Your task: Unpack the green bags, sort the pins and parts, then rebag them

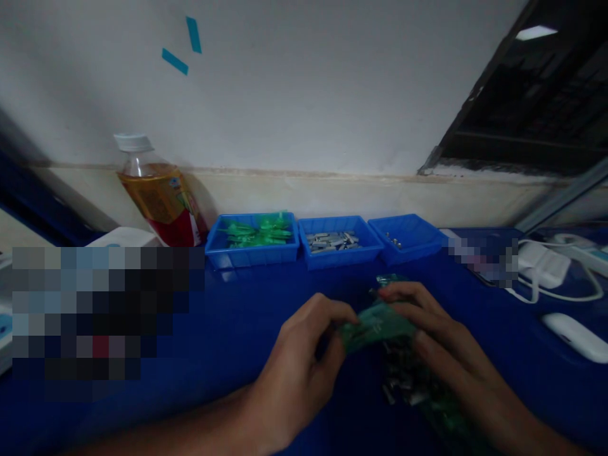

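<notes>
Fingers (338,309) closed on opposite ends, the left hand (301,370) and right hand (441,345) hold a green packet (380,326) beside metal pieces (406,380), near right on the tabletop (228,335), where a loosened pinch could drop it.

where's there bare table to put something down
The widest bare patch of table lies left of the left hand, in front of the left tray. A narrower one lies between the right hand and the white case. It's crowded around the metal parts and the charger.
</notes>
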The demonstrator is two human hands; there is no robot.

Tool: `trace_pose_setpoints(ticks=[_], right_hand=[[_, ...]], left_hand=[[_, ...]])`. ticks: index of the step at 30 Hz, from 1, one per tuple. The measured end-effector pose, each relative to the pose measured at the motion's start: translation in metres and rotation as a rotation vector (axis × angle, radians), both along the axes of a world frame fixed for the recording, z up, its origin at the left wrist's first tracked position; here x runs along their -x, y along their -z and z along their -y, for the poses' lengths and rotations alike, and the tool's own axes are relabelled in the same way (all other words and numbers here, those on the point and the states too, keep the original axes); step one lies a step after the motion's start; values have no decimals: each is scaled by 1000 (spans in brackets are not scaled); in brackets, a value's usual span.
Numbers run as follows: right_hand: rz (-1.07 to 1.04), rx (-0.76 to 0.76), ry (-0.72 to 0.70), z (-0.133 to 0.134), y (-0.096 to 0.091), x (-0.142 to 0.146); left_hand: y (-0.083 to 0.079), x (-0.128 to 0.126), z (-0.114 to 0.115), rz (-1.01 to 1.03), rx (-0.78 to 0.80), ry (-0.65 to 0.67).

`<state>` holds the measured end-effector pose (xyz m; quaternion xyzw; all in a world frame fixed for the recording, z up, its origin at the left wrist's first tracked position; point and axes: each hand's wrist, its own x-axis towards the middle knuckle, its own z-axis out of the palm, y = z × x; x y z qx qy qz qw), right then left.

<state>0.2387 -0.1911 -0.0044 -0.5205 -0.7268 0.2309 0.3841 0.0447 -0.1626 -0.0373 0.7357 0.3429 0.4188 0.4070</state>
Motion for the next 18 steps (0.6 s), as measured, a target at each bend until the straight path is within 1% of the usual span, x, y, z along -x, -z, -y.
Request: trace_pose_setpoints(ticks=[2, 4, 6, 7, 8, 9, 11, 13, 14, 16, 18], right_hand=[[-87, 127, 29, 2, 1, -3], [-147, 240, 81, 4, 4, -5], [-182, 290, 123, 4, 6, -7], [-173, 282, 118, 3, 7, -7], [-142, 237, 99, 2, 8, -7], [-92, 157, 75, 1, 8, -6], [40, -44, -24, -1, 9, -6], [171, -246, -130, -2, 11, -6], [230, -323, -164, -2, 13, -7], [342, -435, -172, -2, 18, -10], [428, -493, -152, -2, 22, -12]], left_hand=[[-1, -1, 1, -14, -85, 13], [-1, -3, 2, -36, -103, -5], [-1, -6, 1, -71, -73, -8], [-1, -7, 0, -84, -48, 5], [-2, -7, -1, -88, -17, 25], [-3, -7, -2, -83, 17, 51], [-7, -6, -4, -50, 80, 101], [-8, -4, -6, 3, 129, 118], [-8, -4, -6, 28, 154, 118], [-5, -4, -5, 55, 212, 94], [0, -6, -5, 56, 264, 60]])
